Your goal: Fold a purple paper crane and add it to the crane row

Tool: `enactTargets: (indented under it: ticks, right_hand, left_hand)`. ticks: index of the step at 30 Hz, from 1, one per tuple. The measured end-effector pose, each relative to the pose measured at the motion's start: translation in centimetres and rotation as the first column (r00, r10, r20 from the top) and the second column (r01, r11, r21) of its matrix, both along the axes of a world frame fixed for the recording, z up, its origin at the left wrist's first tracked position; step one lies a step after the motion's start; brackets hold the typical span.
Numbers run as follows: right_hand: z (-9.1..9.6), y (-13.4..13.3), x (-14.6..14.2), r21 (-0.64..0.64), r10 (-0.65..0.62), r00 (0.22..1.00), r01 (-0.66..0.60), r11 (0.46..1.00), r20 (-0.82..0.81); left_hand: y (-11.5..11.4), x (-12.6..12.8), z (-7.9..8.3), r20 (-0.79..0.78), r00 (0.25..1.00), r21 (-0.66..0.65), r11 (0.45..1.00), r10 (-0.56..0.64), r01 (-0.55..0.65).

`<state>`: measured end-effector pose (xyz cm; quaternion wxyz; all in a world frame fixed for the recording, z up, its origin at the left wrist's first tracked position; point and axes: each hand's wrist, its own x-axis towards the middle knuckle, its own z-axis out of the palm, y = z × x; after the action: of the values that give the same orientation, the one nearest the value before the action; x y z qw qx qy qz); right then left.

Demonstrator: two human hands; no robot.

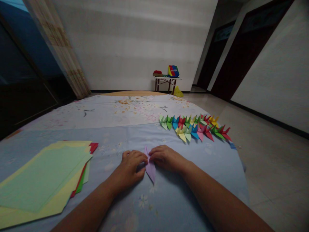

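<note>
Purple paper held between your two hands

The folded purple paper lies at the lower centre of the frame, a narrow shape with one point toward the top and the other toward you. Your left hand holds it by its left edge, the fingers bent and the thumb lower down. Your right hand holds it on the upper right, thumb and fingers pinched together. Both hands are narrow, with only the paper separating their fingertips.

Under them, a pale blue flowered cloth covers the near part of your counter; a white flowered cloth covers the far part, and bare wood shows at the far edge. At the lower left of the frame you have a stack of paper, pale green over yellow, with red and brighter green corners sticking out. Right of centre, folded paper birds stand close together in rows: green, blue, red, yellow and pink.

Beyond the counter, a small stand carries a colourful box, with a yellow bag near its legs. A curtain hangs at the upper left.
</note>
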<state>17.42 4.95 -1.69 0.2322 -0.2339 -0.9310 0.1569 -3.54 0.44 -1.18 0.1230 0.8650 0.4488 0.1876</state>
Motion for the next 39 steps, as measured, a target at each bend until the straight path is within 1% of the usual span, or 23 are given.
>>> enactTargets:
  ticks: [5, 8, 12, 18, 22, 27, 33, 39]
  right_hand:
    - [0.9, -0.4, 0.5, 0.027, -0.075, 0.992, 0.073, 0.997, 0.104]
    - [0.9, -0.4, 0.5, 0.012, -0.108, 0.986, 0.107, 0.994, 0.131]
    - [0.6, -0.4, 0.4, -0.039, -0.137, 0.984, 0.142, 0.989, 0.113]
    - [0.0, -0.6, 0.2, -0.142, -0.232, 0.971, 0.238, 0.961, 0.057]
    - [-0.2, -0.6, 0.0, -0.152, -0.268, 0.961, 0.275, 0.949, 0.067]
    - [-0.4, -0.6, 0.0, -0.121, -0.284, 0.957, 0.29, 0.949, 0.064]
    - [-0.4, -0.2, -0.1, -0.111, -0.293, 0.953, 0.3, 0.947, 0.075]
    - [0.2, 0.0, -0.7, -0.141, -0.34, 0.929, 0.36, 0.922, 0.148]
  left_hand:
    - [0.1, -0.1, 0.0, 0.003, 1.0, -0.027, 1.0, 0.009, -0.009]
    - [0.1, -0.1, 0.1, 0.008, 1.0, -0.038, 0.999, 0.01, -0.01]
    - [0.2, -0.2, 0.1, -0.003, 1.0, -0.034, 0.999, 0.01, -0.01]
    - [0.2, -0.1, 0.0, -0.014, 1.0, -0.018, 1.0, 0.011, -0.011]
    - [0.3, 0.2, 0.0, -0.014, 1.0, -0.036, 0.999, 0.022, -0.023]
    - [0.2, 0.9, -0.1, 0.011, 0.997, -0.028, 0.997, 0.07, -0.07]
    - [0.3, 1.4, -0.2, 0.068, 0.985, -0.072, 0.985, 0.161, -0.156]
    - [0.4, 1.9, -0.1, 0.086, 0.965, -0.095, 0.966, 0.248, -0.24]
